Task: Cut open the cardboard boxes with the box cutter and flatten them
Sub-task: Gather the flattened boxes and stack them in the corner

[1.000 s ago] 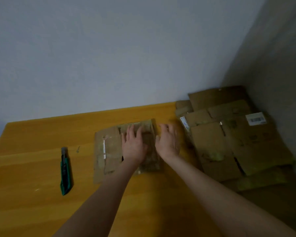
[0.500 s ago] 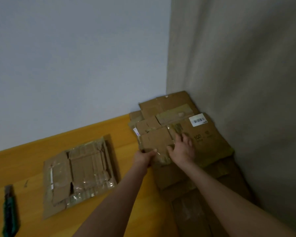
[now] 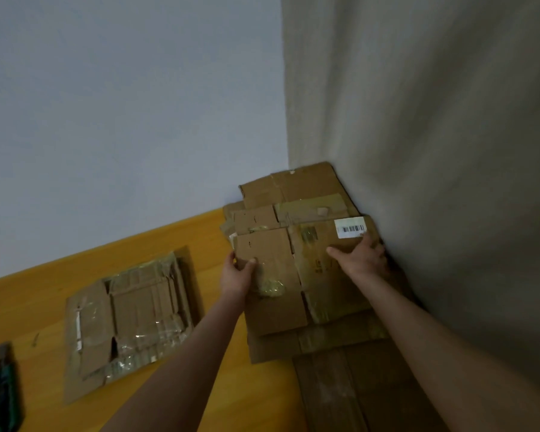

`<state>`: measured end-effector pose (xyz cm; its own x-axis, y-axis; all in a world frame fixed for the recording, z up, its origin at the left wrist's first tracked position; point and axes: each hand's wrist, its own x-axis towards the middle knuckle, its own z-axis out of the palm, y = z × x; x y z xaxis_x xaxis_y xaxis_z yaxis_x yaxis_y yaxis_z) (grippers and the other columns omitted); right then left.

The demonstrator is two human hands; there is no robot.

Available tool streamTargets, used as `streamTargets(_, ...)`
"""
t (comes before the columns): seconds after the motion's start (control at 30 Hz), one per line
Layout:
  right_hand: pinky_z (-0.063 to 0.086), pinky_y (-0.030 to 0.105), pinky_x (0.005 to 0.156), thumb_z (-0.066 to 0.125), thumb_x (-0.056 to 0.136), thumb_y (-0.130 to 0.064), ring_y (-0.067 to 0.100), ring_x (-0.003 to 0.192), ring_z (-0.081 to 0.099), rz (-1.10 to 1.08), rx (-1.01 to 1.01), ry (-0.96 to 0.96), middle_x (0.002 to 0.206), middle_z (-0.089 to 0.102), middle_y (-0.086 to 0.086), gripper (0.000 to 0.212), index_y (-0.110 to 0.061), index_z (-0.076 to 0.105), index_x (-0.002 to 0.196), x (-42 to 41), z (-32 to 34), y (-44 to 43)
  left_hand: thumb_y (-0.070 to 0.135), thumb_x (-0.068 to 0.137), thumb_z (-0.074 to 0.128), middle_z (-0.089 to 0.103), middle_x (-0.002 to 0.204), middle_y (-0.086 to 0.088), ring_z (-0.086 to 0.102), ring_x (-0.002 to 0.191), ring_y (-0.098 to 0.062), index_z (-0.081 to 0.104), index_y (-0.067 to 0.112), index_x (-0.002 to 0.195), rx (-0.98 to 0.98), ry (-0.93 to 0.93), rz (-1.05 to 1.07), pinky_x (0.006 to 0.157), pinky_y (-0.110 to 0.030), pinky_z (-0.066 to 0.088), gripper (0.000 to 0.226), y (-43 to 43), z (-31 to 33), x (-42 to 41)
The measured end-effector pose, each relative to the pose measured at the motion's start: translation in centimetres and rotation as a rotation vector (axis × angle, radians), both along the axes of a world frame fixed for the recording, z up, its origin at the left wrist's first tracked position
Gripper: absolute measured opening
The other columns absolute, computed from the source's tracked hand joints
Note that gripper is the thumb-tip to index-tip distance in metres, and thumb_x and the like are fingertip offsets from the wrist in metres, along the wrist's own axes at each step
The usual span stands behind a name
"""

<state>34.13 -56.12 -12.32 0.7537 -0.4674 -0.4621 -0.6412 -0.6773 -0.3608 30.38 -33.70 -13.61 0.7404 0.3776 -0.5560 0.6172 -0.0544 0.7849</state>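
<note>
Now both hands are at the corner stack of flattened boxes [image 3: 303, 182], tight against the wall. The left grip [image 3: 237, 272] pinches the left edge of the top flattened box [image 3: 273, 307], thumb on top, fingers tucked beneath. The right grip [image 3: 360, 260] lies wide, palm down, just below the barcode label [image 3: 350, 227]. Another flattened box [image 3: 128, 319] lies well apart on the yellow desk [image 3: 184, 240]. The green box cutter [image 3: 5, 391] rests far left, untouched.

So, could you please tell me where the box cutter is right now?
In the head view, the green box cutter lies at the lower left edge on the yellow table, just left of the flattened cardboard box.
</note>
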Motion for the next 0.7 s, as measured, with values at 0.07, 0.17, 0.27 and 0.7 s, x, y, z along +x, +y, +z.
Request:
streamTargets(0.07,0.034,0.053,0.105,0.07,0.075,-0.058,0.039,0.138,0.025,0.082,0.019,-0.002,0.153,0.024,0.011,0.098,-0.022,0.019,0.15,-0.4,-0.2,0.8,0.021,0.088,0.069,0.052,0.138,-0.01,0.052,0.123,-0.031,0.037,0.012,0.145,-0.017,0.02,-0.007,0.102,-0.046,0.046,0.066,0.3,0.3,0.2)
streamTargets(0.17,0.039,0.049,0.102,0.068,0.08,-0.05,0.035,0.136,0.028,0.208,0.057,-0.056,0.152,0.03,0.004,0.08,-0.024,0.03,0.146,-0.6,0.1,2.6,0.02,0.086,0.072,0.056,0.132,-0.01,0.055,0.118,-0.032,0.048,0.006,0.136,0.075,0.012,0.003,0.097,-0.042,0.048,0.058,0.6,0.8,0.6)
streamTargets(0.27,0.039,0.05,0.104,0.068,0.084,-0.04,0.035,0.137,0.028,0.168,0.059,-0.078,0.152,0.028,0.004,0.075,-0.024,0.031,0.146,-0.4,0.5,2.7,0.024,0.09,0.067,0.062,0.124,-0.01,0.059,0.112,-0.029,0.057,0.008,0.127,0.153,-0.01,-0.001,0.097,-0.044,0.05,0.042,0.7,0.6,0.5)
streamTargets(0.7,0.046,0.043,0.095,0.058,0.094,-0.022,0.033,0.123,0.051,-0.105,0.29,-0.187,0.134,0.054,0.01,0.05,-0.018,0.04,0.14,-0.5,1.3,1.8,0.024,0.101,0.046,0.06,0.122,-0.016,0.055,0.112,-0.035,0.055,0.007,0.129,0.239,-0.069,0.239,0.089,-0.039,0.046,0.034,8.2,3.0,2.7)
